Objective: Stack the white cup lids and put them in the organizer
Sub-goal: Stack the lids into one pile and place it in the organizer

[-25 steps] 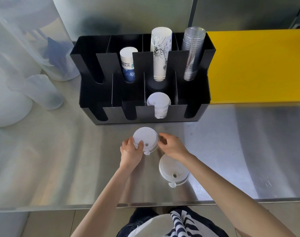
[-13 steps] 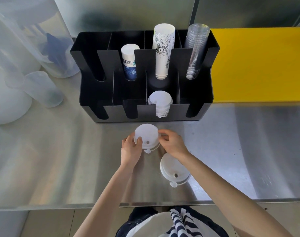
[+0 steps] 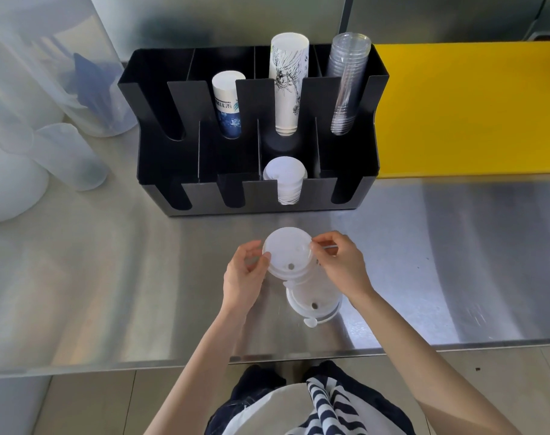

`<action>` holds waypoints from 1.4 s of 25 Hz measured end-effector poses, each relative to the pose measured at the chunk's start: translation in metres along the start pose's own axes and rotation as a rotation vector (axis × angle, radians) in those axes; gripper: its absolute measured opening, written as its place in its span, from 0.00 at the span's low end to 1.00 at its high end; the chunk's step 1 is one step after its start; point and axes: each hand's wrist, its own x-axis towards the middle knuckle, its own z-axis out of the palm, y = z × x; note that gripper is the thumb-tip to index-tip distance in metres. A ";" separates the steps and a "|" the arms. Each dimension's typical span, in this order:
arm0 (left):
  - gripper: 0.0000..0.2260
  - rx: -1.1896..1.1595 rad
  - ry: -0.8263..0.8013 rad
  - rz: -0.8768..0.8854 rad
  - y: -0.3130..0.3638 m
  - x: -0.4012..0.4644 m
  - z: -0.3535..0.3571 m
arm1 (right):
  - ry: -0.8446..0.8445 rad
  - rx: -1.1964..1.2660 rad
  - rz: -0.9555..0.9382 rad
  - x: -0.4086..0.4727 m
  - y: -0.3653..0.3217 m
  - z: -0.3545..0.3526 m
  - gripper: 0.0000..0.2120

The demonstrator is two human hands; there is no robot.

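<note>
A small stack of white cup lids (image 3: 288,254) is held above the steel counter, tilted toward me. My left hand (image 3: 245,274) grips its left rim and my right hand (image 3: 341,265) pinches its right rim. Just below it, another white lid (image 3: 313,304) lies flat on the counter, partly hidden by the held stack and my right wrist. The black organizer (image 3: 160,164) stands behind, a little apart from the hands. A stack of white lids (image 3: 285,180) fills its front row, third slot from the left.
The organizer's back row holds a blue-printed paper cup stack (image 3: 227,108), a tall white paper cup stack (image 3: 288,83) and clear plastic cups (image 3: 349,83). A yellow board (image 3: 468,111) lies at the right. Translucent plastic containers (image 3: 70,155) stand at the left. The counter's front edge (image 3: 110,364) is near me.
Both hands have lifted the lid stack slightly and carried it a little away from me toward the organizer. The lid on the counter has stayed in place.
</note>
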 end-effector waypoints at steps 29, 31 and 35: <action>0.16 0.360 -0.165 0.176 -0.028 -0.035 0.031 | 0.002 -0.001 0.157 -0.042 0.053 -0.022 0.10; 0.16 0.358 -0.167 0.171 -0.027 -0.036 0.032 | -0.001 -0.011 0.150 -0.042 0.054 -0.021 0.10; 0.16 0.363 -0.183 0.131 -0.025 -0.035 0.032 | -0.030 -0.008 0.169 -0.043 0.051 -0.023 0.15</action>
